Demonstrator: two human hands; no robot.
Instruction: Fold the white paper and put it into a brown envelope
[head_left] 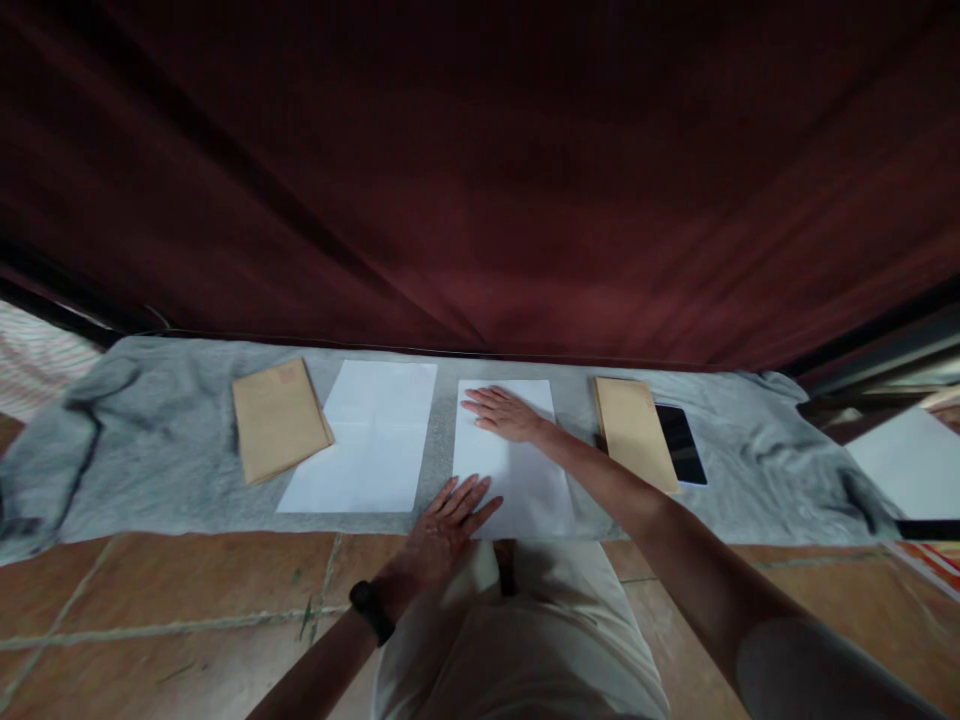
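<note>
A white sheet of paper [517, 490] lies in front of me on a grey cloth. My right hand [504, 412] rests flat on its upper part, fingers stretched to the left. At the sheet's lower left edge is my left hand [454, 515], its fingers spread and the tips touching the paper. Neither hand grips anything. To the left lies a second white sheet [367, 440] with faint crease lines. A brown envelope [277, 420], perhaps one of a stack, overlaps that sheet's left side. Right of my right forearm lies a stack of narrower brown envelopes [637, 430].
The grey cloth [187, 510] covers a narrow table and is rumpled at both ends. A dark-screened phone or tablet [681, 445] lies partly under the right envelopes. A dark red curtain [480, 200] hangs right behind the table. Another white sheet or board [911, 465] is at far right.
</note>
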